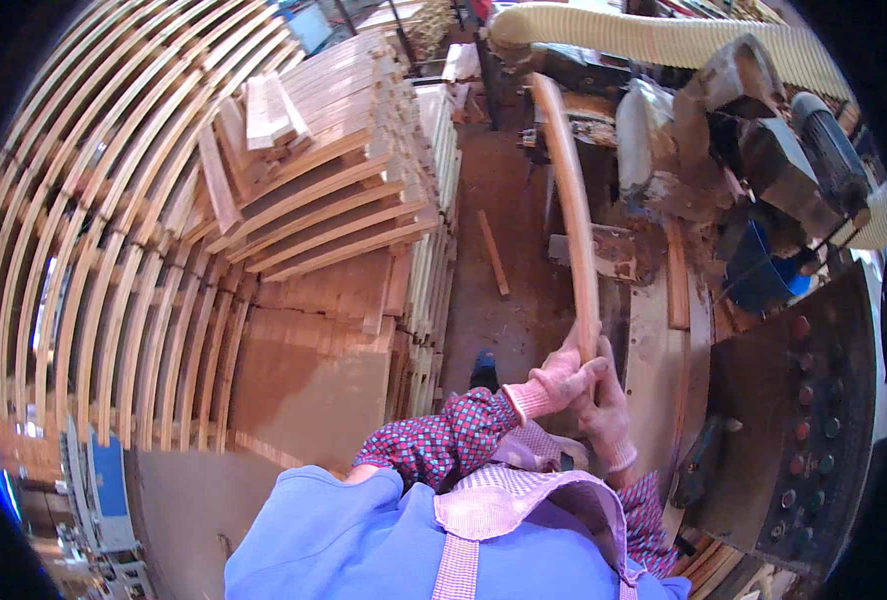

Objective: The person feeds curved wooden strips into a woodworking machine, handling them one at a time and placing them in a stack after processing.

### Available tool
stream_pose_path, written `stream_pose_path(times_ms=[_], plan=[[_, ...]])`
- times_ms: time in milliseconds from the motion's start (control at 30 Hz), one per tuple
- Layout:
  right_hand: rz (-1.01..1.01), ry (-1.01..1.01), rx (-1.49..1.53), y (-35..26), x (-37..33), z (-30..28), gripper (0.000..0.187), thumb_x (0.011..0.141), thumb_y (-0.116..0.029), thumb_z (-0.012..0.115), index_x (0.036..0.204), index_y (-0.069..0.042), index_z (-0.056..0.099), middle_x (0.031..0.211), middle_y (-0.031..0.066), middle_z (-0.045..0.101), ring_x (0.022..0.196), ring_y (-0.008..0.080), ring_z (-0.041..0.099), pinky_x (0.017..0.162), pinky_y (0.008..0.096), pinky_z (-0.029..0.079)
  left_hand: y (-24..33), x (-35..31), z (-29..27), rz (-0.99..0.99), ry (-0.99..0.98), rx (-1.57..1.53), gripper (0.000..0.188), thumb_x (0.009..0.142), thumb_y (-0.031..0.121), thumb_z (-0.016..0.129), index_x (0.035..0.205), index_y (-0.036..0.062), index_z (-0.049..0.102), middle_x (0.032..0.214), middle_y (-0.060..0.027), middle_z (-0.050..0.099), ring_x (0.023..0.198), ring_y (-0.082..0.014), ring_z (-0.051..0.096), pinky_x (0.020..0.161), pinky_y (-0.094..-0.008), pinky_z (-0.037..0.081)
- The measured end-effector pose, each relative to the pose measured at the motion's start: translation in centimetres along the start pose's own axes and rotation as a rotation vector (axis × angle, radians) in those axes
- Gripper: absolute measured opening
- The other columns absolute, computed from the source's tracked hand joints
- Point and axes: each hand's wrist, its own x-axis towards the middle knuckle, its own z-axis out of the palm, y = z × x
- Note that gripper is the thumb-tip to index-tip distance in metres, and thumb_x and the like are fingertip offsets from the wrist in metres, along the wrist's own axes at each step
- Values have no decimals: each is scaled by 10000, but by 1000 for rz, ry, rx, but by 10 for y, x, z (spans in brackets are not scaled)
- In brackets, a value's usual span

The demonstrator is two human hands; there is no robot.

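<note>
A long, smooth wooden strip (pixel 569 190) slants up and away from me, its near end between my hands. My left hand (pixel 555 383), in a pale pinkish knit glove, is closed around that end from the left. Close against it, my right hand (pixel 605 415), gloved alike, grips the same end from below and the right. The strip's far end reaches up beside the machine (pixel 653 130). Parts of the fingers on both hands are hidden by each other and by the wood.
Stacked wooden strips (pixel 323 150) rise on the left, with loose short pieces (pixel 268 110) on top. A control panel (pixel 803 430) with several round buttons stands at right, near a blue bucket (pixel 763 265). A cream ribbed hose (pixel 663 28) crosses the back. One stick (pixel 493 252) lies on the floor.
</note>
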Motion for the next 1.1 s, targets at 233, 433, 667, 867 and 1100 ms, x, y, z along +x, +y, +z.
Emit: stream_pose_path(times_ms=[233,433,667,867,1100], plan=[[326,290,-1155,-17,-146,-28,638,914,-230,577,1463,-4,342,1418,177,455,1287,279,463,1070,357,376,192,42,-217,626,583,1268,489,830,219,666,1202,-61,519,1064,-273,612,921,-389,617,832,-468,511],[217,219,-1547,65,-134,-93,600,931,-245,535,1461,-30,354,1426,192,446,1305,321,440,1096,406,343,286,77,-534,-318,1053,1566,608,764,415,684,1156,-48,629,1203,-278,609,1161,-401,568,971,-429,450],[342,280,-1758,114,-1,-154,558,958,-255,474,1469,-69,348,1475,191,381,1356,371,361,1146,474,253,267,130,-597,-573,778,574,441,727,112,755,1116,-71,656,1024,-178,695,909,-316,681,789,-424,548],[222,343,-1549,128,91,-173,560,949,-288,489,1457,-91,359,1487,180,363,1339,395,357,1132,501,253,272,74,-529,-64,732,-160,423,895,186,640,1261,3,528,1077,-106,645,888,-227,654,742,-326,549],[-98,-52,31,-64,128,31,680,849,-133,702,1439,-7,389,1372,155,525,1188,206,555,1003,305,439,203,32,-210,198,691,-18,354,863,60,663,1189,-16,548,1016,-77,639,848,-150,619,752,-285,533]])
